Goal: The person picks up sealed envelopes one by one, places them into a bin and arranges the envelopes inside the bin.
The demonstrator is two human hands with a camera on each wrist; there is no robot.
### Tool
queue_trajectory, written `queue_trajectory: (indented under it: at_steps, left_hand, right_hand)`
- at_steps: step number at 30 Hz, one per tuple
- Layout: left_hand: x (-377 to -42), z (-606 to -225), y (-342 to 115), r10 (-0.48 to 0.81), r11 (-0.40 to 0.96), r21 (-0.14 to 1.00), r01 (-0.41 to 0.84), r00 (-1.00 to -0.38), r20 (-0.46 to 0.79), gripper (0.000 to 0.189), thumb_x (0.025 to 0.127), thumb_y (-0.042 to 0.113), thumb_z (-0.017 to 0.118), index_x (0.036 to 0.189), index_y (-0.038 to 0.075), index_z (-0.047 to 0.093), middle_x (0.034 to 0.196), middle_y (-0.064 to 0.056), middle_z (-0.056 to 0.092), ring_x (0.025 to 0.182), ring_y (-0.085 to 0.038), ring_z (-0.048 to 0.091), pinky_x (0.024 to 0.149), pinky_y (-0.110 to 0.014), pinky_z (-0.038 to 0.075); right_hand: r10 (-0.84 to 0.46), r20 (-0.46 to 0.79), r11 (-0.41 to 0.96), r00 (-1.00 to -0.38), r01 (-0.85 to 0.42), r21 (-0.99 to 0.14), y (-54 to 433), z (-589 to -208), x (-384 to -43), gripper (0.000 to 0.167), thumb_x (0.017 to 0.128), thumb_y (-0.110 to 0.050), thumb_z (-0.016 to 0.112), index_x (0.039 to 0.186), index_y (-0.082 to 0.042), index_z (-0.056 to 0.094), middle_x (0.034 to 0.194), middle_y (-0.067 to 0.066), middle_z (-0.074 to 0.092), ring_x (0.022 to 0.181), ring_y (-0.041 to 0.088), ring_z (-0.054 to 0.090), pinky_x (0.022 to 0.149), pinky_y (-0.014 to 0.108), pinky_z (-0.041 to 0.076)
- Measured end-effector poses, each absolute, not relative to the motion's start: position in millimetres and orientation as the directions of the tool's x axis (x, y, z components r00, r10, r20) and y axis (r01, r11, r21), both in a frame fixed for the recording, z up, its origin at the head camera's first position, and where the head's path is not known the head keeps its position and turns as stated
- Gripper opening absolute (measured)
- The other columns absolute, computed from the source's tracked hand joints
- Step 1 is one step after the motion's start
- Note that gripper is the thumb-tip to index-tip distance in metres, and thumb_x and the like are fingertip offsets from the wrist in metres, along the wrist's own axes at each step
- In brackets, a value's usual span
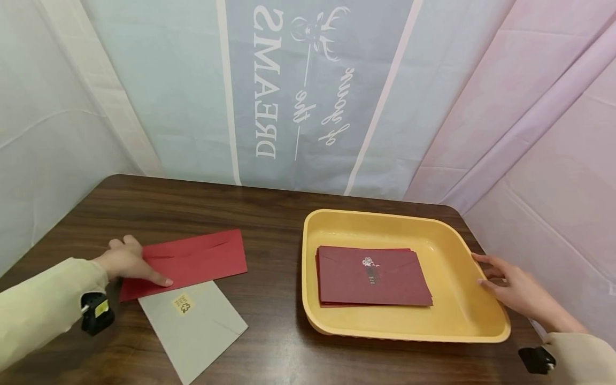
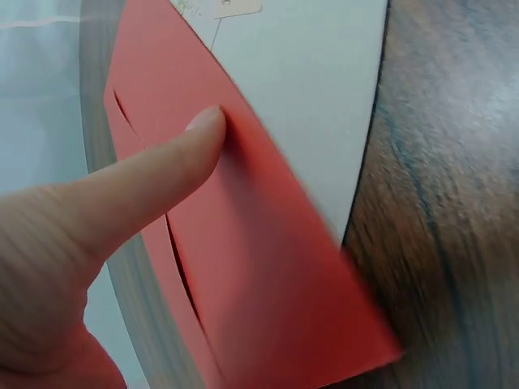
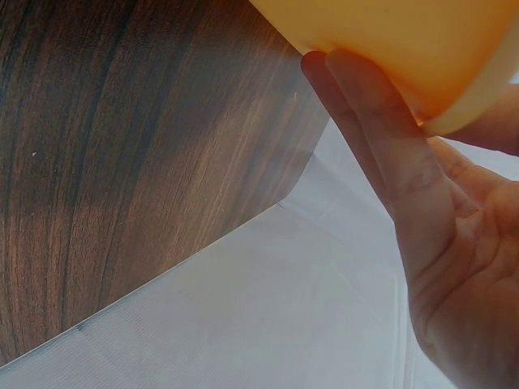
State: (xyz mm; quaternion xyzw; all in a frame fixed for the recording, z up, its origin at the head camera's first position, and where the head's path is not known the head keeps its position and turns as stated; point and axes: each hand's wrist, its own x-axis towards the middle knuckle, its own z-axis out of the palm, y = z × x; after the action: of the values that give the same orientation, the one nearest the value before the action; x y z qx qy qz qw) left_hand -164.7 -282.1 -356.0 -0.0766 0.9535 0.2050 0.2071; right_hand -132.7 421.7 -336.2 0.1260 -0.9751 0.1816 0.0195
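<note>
At the left, my left hand [image 1: 129, 261] holds a red envelope [image 1: 197, 259], thumb across its face and the other fingers at its far edge. The left wrist view shows the thumb flat near the long edge of the red envelope [image 2: 268, 300]; fingers beneath are hidden. A light grey envelope [image 1: 192, 326] with a small printed label lies partly under it. On the right, my right hand [image 1: 512, 286] grips the rim of a yellow plastic basin [image 1: 462, 321], fingers against its outer wall and thumb over the edge. Inside lies a stack of dark red envelopes [image 1: 375, 278], the top one printed.
The dark wooden table [image 1: 269, 224] has rounded back corners. Behind it hangs a cloth [image 1: 308, 96] with mirrored lettering and a deer motif. Pale cloth also hangs at both sides, close beyond the basin's right side.
</note>
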Motion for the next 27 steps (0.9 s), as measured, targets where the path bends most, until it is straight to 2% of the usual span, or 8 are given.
queue_trajectory:
  at_steps: [10,14,20,27]
  left_hand:
    - [-172.0,-352.7,-277.0,-0.065,0.877,0.398,-0.269,-0.887,-0.457,0.128,0.065,0.045,0.085,0.121,-0.033,-0.001,0.106,-0.045,0.023,0.104,-0.06,0.029,0.085,-0.064,0.042]
    - [-176.2,-353.5,-278.7,-0.061,0.86,0.42,-0.289,-0.875,-0.479,0.122,0.068,0.043,0.083,0.12,-0.032,0.001,0.106,-0.044,0.024,0.104,-0.058,0.031,0.085,-0.06,0.045]
    - [-180.2,-356.2,-281.4,-0.078,0.817,0.459,-0.35,-0.854,-0.514,0.124,0.075,0.053,0.074,0.123,-0.032,-0.003,0.114,-0.045,0.022,0.107,-0.055,0.035,0.084,-0.054,0.05]
    - [-182.2,-358.9,-280.4,-0.113,0.812,0.459,-0.361,-0.868,-0.483,0.115,0.076,0.047,0.075,0.121,-0.032,0.006,0.11,-0.044,0.03,0.103,-0.053,0.043,0.083,-0.052,0.052]
  right_hand:
    - [-0.251,0.1,0.895,-0.963,-0.27,-0.354,422.8,-338.3,-133.4,0.048,0.086,-0.003,0.067,0.129,0.007,0.048,0.091,0.016,0.072,0.074,-0.012,0.056,0.059,0.019,0.047]
    - [-0.257,0.097,0.887,-0.962,-0.274,-0.372,422.8,-338.9,-133.6,0.048,0.087,-0.002,0.066,0.13,0.009,0.047,0.092,0.017,0.071,0.075,-0.012,0.055,0.059,0.02,0.048]
    - [-0.247,0.081,0.892,-0.966,-0.26,-0.37,422.4,-337.2,-133.2,0.049,0.088,-0.004,0.066,0.13,0.008,0.046,0.094,0.019,0.071,0.076,-0.013,0.055,0.059,0.021,0.049]
    - [-0.229,0.065,0.904,-0.971,-0.237,-0.355,421.6,-336.2,-133.1,0.05,0.088,-0.006,0.067,0.132,0.006,0.047,0.095,0.019,0.071,0.076,-0.013,0.055,0.06,0.02,0.048]
